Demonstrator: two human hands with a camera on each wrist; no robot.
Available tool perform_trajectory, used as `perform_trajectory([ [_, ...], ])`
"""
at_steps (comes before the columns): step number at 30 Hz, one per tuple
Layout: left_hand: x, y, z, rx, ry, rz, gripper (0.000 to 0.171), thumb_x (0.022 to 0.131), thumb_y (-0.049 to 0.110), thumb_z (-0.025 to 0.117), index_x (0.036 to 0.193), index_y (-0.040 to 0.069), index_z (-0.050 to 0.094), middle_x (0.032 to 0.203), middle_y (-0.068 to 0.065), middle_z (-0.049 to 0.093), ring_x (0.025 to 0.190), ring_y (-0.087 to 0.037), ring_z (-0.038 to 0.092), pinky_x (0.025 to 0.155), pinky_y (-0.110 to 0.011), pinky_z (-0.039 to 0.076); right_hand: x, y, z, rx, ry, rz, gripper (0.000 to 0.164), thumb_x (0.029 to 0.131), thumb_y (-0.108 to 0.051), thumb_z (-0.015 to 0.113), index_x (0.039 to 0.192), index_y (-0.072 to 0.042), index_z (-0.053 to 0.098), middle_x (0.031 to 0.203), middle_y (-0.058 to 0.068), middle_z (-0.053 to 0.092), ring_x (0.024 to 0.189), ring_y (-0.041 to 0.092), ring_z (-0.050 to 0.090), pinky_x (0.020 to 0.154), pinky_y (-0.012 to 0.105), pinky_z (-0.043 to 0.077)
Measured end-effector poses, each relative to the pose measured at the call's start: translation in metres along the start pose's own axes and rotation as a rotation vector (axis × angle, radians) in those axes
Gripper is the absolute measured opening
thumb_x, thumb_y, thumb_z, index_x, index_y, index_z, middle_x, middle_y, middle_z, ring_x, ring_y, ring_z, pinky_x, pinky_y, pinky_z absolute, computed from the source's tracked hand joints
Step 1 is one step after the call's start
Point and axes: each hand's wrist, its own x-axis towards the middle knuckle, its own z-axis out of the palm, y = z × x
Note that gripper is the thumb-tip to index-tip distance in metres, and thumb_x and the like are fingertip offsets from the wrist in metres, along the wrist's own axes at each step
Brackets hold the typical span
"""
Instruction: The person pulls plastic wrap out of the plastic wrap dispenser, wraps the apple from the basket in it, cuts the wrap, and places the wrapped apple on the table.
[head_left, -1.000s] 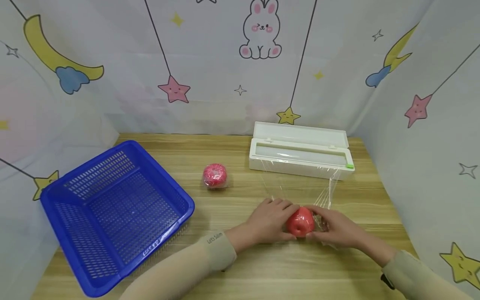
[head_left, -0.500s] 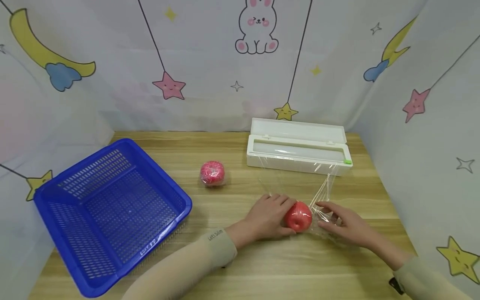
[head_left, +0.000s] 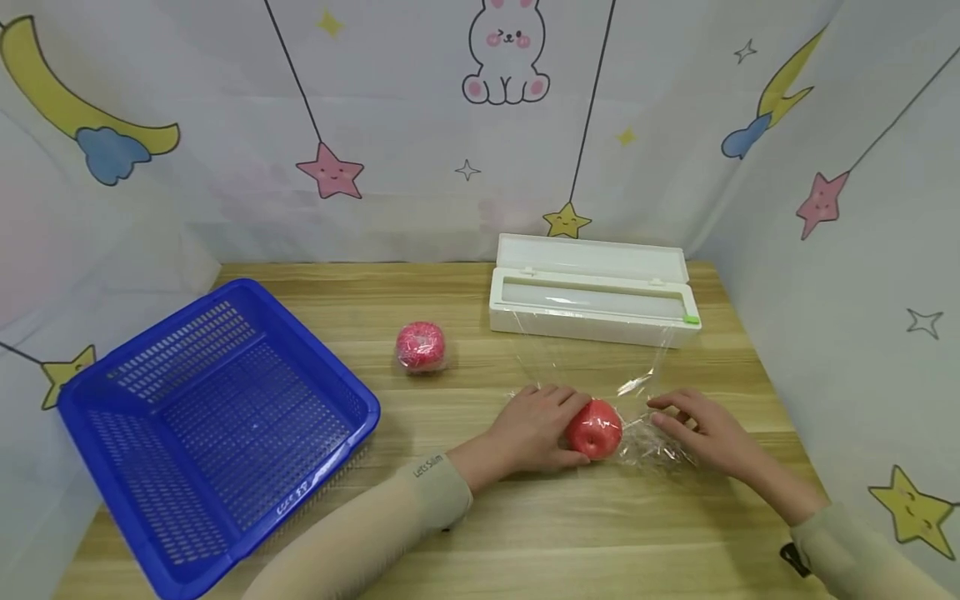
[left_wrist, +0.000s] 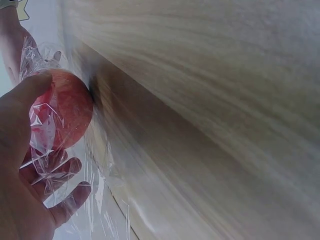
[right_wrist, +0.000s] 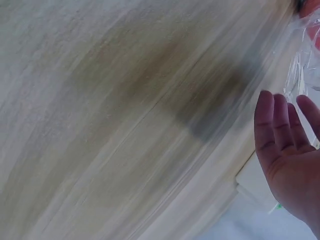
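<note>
A red apple sits on the table, with clear cling film over it and bunched at its right side. My left hand grips the apple from the left; in the left wrist view, the thumb lies on the film-covered apple and the fingers curl below it. Just right of the bunched film is my right hand, apart from the apple. The right wrist view has the fingers of this hand loosely bent, holding nothing. The film runs back to a white dispenser box with its lid raised.
A film-wrapped red fruit rests left of the dispenser. On the left stands a blue plastic basket with perforated sides. White printed curtains border the wooden table at the back and sides.
My right hand has left the apple's side and moved right, letting go of it. The film now lies bunched between hand and apple. The left hand has stayed on the apple.
</note>
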Motion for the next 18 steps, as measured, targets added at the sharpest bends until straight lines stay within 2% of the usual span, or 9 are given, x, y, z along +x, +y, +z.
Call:
perform_trajectory([
  [5,0.001,0.000,-0.001,0.011,0.001,0.005,0.075,0.076,0.070,0.060,0.131,0.023,0.038,0.122,0.007,0.045,0.111,-0.012,0.043,0.089,-0.033,0.036,0.000,0.004,-0.001,-0.017,-0.027,-0.011,0.025,0.092,-0.028,0.062,0.115,-0.017,0.060,0.101,-0.010,0.054,0.074,0.007,0.051,0.059,0.026,0.044],
  [8,0.001,0.000,-0.002,0.013,0.002,0.009,0.075,0.076,0.070,0.060,0.131,0.023,0.039,0.122,0.007,0.046,0.111,-0.012,0.044,0.088,-0.032,0.036,-0.004,0.004,-0.003,0.017,-0.010,0.033,0.025,0.093,-0.028,0.061,0.116,-0.016,0.059,0.104,-0.008,0.057,0.076,0.008,0.054,0.061,0.026,0.045],
  [12,0.001,-0.001,-0.001,0.012,0.002,0.015,0.074,0.076,0.069,0.060,0.130,0.023,0.039,0.121,0.007,0.046,0.110,-0.012,0.044,0.089,-0.033,0.036,-0.012,0.004,-0.005,0.104,-0.009,0.124,0.024,0.096,-0.026,0.057,0.118,-0.017,0.057,0.110,-0.005,0.059,0.082,0.011,0.058,0.065,0.028,0.047],
  [15,0.002,-0.003,0.000,0.014,0.000,0.017,0.074,0.076,0.070,0.060,0.130,0.023,0.039,0.121,0.008,0.046,0.110,-0.011,0.044,0.089,-0.032,0.036,-0.017,0.004,-0.005,0.189,-0.020,0.161,0.025,0.098,-0.026,0.054,0.121,-0.017,0.056,0.113,-0.004,0.059,0.088,0.011,0.058,0.071,0.026,0.048],
  [18,0.003,-0.003,-0.001,0.005,-0.008,0.017,0.075,0.076,0.070,0.060,0.131,0.023,0.039,0.122,0.007,0.046,0.110,-0.011,0.044,0.090,-0.032,0.036,-0.021,-0.003,-0.008,0.289,-0.027,0.212,0.027,0.099,-0.024,0.051,0.123,-0.013,0.055,0.115,0.002,0.059,0.090,0.014,0.059,0.072,0.028,0.049],
])
